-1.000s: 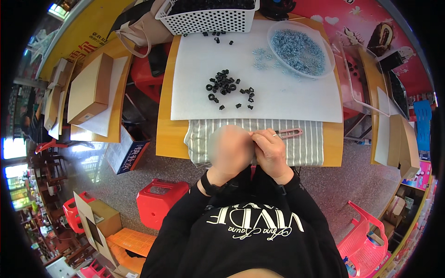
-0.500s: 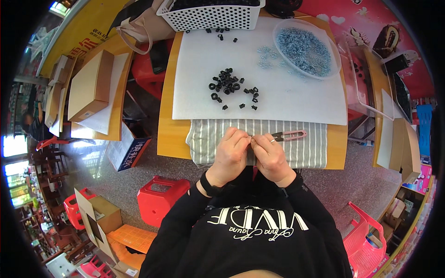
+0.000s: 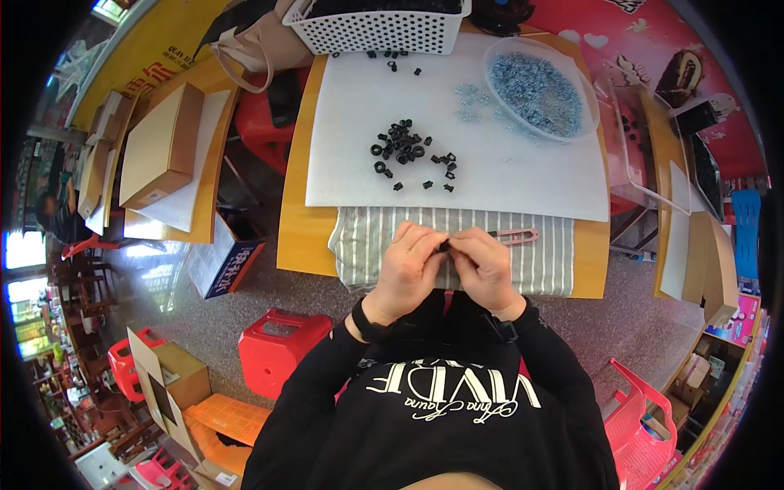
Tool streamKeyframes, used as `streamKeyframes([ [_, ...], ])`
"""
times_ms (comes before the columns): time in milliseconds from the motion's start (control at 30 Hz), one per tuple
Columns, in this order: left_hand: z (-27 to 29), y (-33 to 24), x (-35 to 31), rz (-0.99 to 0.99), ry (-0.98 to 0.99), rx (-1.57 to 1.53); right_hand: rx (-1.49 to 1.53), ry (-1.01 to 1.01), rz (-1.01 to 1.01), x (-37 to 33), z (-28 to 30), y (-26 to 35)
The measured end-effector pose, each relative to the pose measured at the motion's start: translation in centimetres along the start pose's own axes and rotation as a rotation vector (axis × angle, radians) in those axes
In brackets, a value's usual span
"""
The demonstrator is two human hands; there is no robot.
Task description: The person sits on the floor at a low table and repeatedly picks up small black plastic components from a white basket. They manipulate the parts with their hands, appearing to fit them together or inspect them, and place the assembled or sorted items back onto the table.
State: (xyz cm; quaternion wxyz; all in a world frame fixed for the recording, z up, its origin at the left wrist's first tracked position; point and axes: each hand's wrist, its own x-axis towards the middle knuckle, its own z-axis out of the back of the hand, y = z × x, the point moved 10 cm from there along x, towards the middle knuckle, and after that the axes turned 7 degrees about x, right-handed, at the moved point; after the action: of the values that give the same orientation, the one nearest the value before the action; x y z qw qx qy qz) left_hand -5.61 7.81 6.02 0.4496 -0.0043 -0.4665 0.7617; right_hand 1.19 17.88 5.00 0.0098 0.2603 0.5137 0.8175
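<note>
My left hand point(image 3: 408, 268) and my right hand point(image 3: 488, 268) meet above the near part of a grey-and-white striped cloth point(image 3: 366, 245). Their fingertips pinch a small black part point(image 3: 444, 245) between them, mostly covered by the fingers. Just beyond my right fingers lies a pair of thread snips with a pink handle point(image 3: 518, 235), its blades partly hidden by that hand. Farther off, a loose heap of small black ring-shaped and stubby parts point(image 3: 401, 147) rests on a white foam sheet point(image 3: 343, 163).
A shallow clear bowl point(image 3: 590, 110) of small light-blue translucent pieces point(image 3: 535, 94) sits at the far right, some spilled beside it. A white perforated basket point(image 3: 376, 34) stands at the far edge. Red stools point(image 3: 278, 355) and cardboard boxes point(image 3: 162, 147) surround the wooden table point(image 3: 306, 253).
My right hand has turned, its fingers now curled over toward the left hand. The black part shows between the fingertips, where it was barely visible before. The snips have stayed put.
</note>
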Motion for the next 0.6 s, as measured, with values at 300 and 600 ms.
streamKeyframes([
  [300, 0.8, -1.7, 0.6, -0.021, 0.115, -0.203, 0.944, -0.14, -0.599, -1.8, 0.3, -3.1],
  [600, 1.3, -1.4, -1.3, -0.02, 0.143, -0.258, 0.883, 0.004, -0.521, -2.6, -1.4, -0.8],
])
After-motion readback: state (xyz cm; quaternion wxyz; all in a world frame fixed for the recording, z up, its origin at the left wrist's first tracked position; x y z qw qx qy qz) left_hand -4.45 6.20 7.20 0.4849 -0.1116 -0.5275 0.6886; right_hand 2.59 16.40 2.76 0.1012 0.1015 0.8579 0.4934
